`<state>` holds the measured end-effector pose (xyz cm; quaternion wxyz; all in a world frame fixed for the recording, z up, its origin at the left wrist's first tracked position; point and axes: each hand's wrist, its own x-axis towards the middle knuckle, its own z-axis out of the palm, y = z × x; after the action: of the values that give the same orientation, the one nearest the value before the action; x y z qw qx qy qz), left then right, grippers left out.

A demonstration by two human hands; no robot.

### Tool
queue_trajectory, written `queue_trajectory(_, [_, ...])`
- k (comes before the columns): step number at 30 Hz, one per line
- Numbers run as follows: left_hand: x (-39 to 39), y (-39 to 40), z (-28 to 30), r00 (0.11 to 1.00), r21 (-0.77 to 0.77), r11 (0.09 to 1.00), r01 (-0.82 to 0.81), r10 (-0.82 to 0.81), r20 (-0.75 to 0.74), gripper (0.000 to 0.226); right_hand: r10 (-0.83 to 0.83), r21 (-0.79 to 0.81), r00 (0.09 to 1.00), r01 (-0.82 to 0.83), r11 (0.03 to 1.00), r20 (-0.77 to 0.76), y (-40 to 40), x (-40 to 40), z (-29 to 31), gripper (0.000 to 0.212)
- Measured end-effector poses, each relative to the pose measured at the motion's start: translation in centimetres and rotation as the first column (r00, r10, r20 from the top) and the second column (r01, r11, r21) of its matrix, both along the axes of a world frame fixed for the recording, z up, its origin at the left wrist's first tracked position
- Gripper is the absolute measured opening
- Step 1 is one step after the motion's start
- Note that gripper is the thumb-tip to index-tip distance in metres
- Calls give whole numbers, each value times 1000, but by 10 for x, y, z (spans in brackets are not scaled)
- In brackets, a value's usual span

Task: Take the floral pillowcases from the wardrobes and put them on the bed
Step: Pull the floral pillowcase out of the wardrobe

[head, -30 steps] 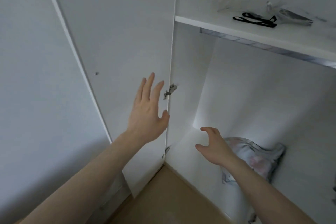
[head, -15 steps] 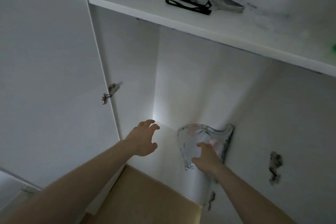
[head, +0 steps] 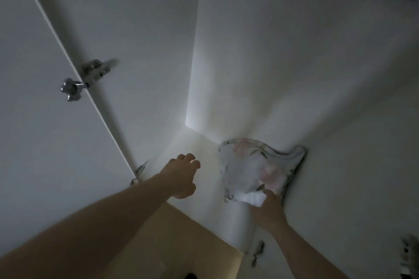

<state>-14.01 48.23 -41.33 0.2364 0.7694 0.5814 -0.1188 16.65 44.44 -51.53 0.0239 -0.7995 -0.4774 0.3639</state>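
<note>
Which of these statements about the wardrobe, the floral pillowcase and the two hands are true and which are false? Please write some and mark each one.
1. The floral pillowcase lies on the wardrobe floor, in the right back corner. True.
2. The right hand touches the near edge of the pillowcase. True.
3. The left hand holds the pillowcase. False: it is apart from it, to the left, with nothing in it.
4. The wardrobe door on the left is closed. False: it stands open, with its hinge showing.
5. The pillowcase hangs from a rail. False: it lies crumpled on the floor of the wardrobe.
</note>
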Motion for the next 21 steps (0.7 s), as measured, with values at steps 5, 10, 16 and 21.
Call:
queue_trajectory(5, [27,32,-109,999,-68,997,46,-47,-9,68,-80,36,995,78,996,62,16,20,-73,71])
queue_trajectory(10, [60,52,-208,992,-92,989,119,-121,-21,69,-140,44,982,136,990,123,33,51,-161,90])
queue_trajectory(16, [100,79,-301,975,-92,973,213,-217,-42,71,-260,162,949,232,959,176,56,93,-246,97])
queue_trajectory(21, [127,111,-348,955,-66,956,284,-289,-68,73,-377,188,899,340,922,223,76,128,-298,106])
